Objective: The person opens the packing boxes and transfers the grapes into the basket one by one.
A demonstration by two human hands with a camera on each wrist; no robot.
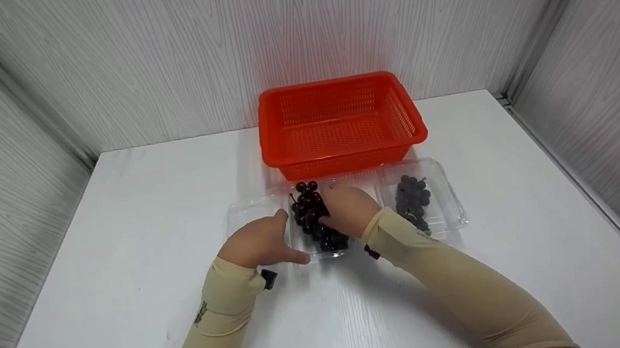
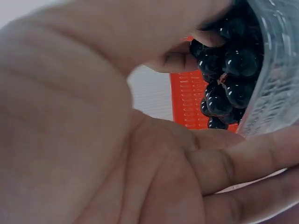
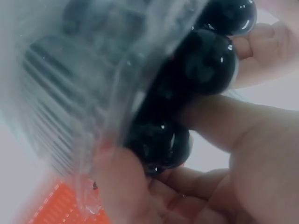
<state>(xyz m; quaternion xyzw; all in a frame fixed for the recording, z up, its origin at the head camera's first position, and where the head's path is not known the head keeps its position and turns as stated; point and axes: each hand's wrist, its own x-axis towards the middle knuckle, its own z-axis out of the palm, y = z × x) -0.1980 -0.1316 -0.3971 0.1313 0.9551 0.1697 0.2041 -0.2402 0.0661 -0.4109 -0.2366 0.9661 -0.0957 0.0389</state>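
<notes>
A bunch of dark grapes [image 1: 309,214] lies in a clear plastic container [image 1: 318,256] whose lid [image 1: 248,207] is spread out to the left. From the right, my right hand [image 1: 350,211] holds the bunch, thumb on one side of the grapes and fingers on the other, near the container wall in the right wrist view. Beside the container's left side is my left hand [image 1: 259,241], thumb and fingers spread apart and nothing gripped. The left wrist view has its fingers [image 2: 233,163] extended close to the plastic wall, beside the grapes [image 2: 229,79].
Behind the container stands a red slotted basket [image 1: 342,156] against the back wall. To the right sits another clear plastic container [image 1: 443,195], with dark grapes [image 1: 412,198] seen through its plastic. A white table [image 1: 123,243] carries everything, with grey wood-grain panels around it.
</notes>
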